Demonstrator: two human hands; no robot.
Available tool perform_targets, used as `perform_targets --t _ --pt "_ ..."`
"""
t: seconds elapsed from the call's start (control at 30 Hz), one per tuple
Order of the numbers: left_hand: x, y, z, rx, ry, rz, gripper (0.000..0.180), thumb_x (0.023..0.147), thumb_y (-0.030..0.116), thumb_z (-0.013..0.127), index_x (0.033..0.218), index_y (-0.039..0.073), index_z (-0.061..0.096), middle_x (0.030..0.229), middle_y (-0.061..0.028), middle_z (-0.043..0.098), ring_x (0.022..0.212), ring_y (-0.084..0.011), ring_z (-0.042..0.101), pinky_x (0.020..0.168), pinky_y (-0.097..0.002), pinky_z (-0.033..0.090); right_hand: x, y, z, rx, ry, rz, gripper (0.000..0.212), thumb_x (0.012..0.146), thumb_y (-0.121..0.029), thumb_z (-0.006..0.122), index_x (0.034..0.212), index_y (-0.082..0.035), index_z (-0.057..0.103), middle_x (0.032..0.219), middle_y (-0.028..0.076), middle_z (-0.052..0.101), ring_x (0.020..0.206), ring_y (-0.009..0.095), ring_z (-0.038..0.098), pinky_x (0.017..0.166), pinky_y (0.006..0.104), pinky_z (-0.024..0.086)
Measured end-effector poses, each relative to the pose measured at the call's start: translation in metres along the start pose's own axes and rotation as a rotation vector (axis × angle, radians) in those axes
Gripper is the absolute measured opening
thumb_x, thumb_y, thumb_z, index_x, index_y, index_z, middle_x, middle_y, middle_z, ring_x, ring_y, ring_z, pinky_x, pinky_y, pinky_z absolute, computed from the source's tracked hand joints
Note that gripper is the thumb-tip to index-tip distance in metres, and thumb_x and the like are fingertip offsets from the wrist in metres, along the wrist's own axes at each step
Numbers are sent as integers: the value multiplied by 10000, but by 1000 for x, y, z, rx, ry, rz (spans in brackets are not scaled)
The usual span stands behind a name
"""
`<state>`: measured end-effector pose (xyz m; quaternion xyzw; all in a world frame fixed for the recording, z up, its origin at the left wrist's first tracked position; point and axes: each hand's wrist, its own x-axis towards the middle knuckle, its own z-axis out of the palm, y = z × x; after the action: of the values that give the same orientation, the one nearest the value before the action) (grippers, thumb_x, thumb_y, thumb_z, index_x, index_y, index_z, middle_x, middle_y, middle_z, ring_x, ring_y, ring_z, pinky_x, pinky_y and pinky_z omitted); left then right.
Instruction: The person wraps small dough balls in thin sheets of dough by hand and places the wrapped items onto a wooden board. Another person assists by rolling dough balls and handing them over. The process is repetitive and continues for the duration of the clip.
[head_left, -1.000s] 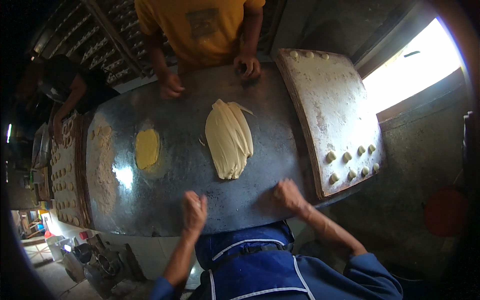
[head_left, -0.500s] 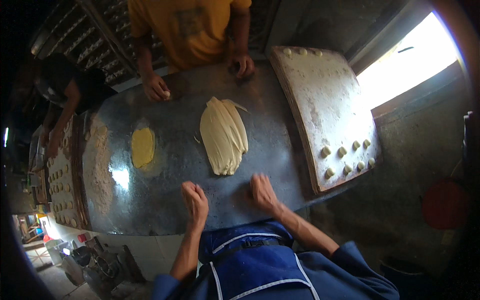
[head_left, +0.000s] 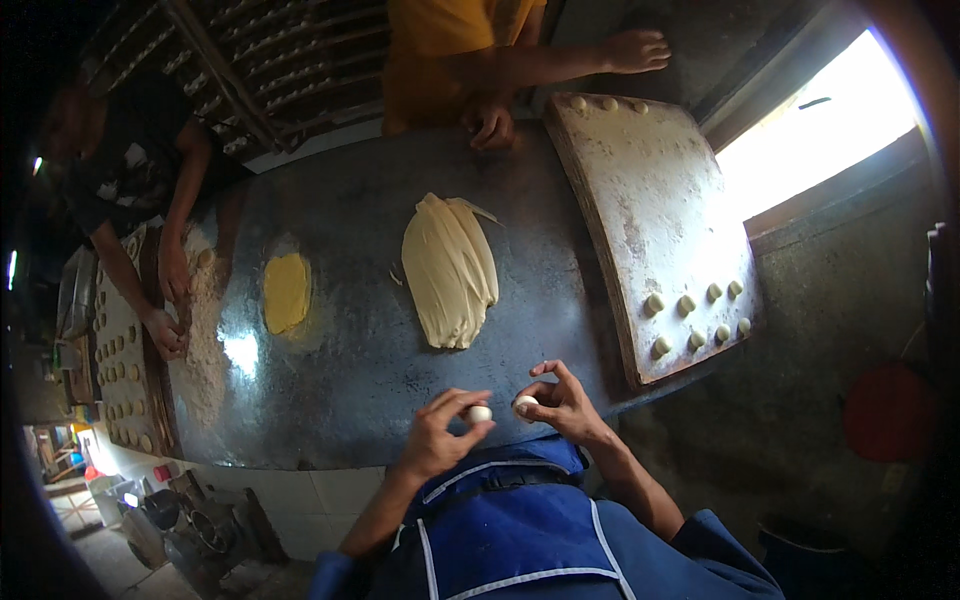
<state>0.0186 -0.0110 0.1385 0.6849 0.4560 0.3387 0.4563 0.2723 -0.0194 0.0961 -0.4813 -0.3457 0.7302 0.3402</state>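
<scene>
Near the front edge of the dark table (head_left: 350,400), my left hand (head_left: 436,436) pinches a small pale dough ball (head_left: 480,413) between thumb and fingers. A second dough ball (head_left: 526,405) is held by my right hand (head_left: 568,405), close by on the right, with some fingers raised. Both balls are round and smooth. Beyond my hands lies a large, folded mass of pale dough (head_left: 448,275), its surface streaked with creases. Neither hand touches it.
A floured board (head_left: 650,200) with several dough balls leans along the right side. Yellow fat or dough (head_left: 287,294) and spread flour (head_left: 205,340) lie to the left. Another tray of dough pieces (head_left: 125,400) stands far left. Co-workers (head_left: 440,60) (head_left: 140,170) stand at the far side and left.
My hands, earlier closed over the tabletop, have drawn nearer my body and turned, showing a dough ball in each. The far co-worker reaches right over the board; the left one leans to the flour.
</scene>
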Motion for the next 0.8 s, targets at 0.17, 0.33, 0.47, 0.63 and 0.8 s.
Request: perform_targets --t 0.17,0.33,0.47,0.63,0.8 --pt "4 -5 27 -36 -49 102 190 845 68 826 1004 33 726 1011 -97 723 897 -196 716 744 -333 580 1 -21 4 56 -215 7 542 923 -1 752 1295 -70 364 1044 153 711 973 164 678 863 303 546" --pt "-12 -7 -1 -207 -140 150 179 858 115 819 973 26 713 970 -81 688 848 -214 693 706 -331 563 10 -7 -13 74 -232 -40 337 928 -39 751 1161 -64 508 1025 116 720 952 142 673 831 289 546" --pt "-49 -67 -31 219 78 10 190 854 146 827 895 36 678 891 -89 633 849 -262 643 735 -373 531 -2 33 -27 -791 173 -337 182 910 -139 746 1023 -76 617 1062 102 659 972 197 621 829 381 496" --pt "17 -145 -39 624 596 -96 268 895 99 763 956 22 514 922 -155 511 863 -358 540 804 -483 456 75 21 -37 -1539 328 -569 466 845 -360 759 1137 -43 582 1056 148 540 1007 337 521 865 464 407" --pt "-12 -132 45 588 398 178 264 913 -33 650 1071 8 443 973 -186 524 884 -366 562 799 -498 466 76 96 -17 -1274 95 -662 303 907 -256 662 1004 -7 521 887 186 533 947 380 559 868 491 445"
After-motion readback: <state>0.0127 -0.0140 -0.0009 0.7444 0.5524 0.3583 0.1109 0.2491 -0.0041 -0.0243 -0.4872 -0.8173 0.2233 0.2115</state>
